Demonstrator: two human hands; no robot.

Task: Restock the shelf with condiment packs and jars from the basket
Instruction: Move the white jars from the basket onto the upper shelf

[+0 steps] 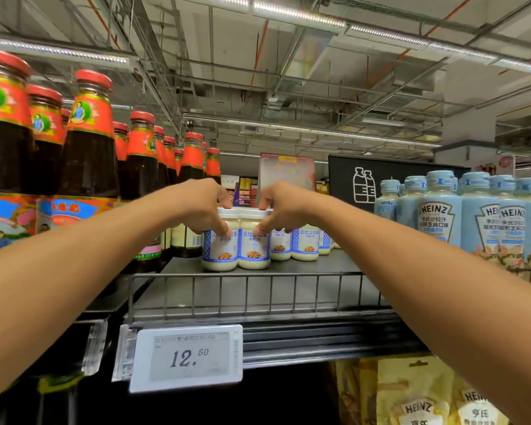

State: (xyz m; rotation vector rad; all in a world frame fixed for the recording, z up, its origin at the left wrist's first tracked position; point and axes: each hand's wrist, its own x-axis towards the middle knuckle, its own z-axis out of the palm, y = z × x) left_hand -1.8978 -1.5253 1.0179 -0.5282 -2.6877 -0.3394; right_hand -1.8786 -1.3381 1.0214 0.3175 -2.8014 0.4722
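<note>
Price tag [186,357] reading 12.50 clipped below wire rail [246,291]; black bottle-icon sign [377,182] behind.

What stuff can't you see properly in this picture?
- Basket: not in the head view at all.
- Front jars: label tops covered by the left hand and right hand.
- Back jars: partly hidden behind the front ones, so no count.
- Price tag: 12.50 reads; the small print is blurred.
- Yellow packs: cut off by the bottom edge and the right arm.

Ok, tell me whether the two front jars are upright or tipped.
Upright: both front jars stand bases flat on the shelf, white lids on top.
</note>
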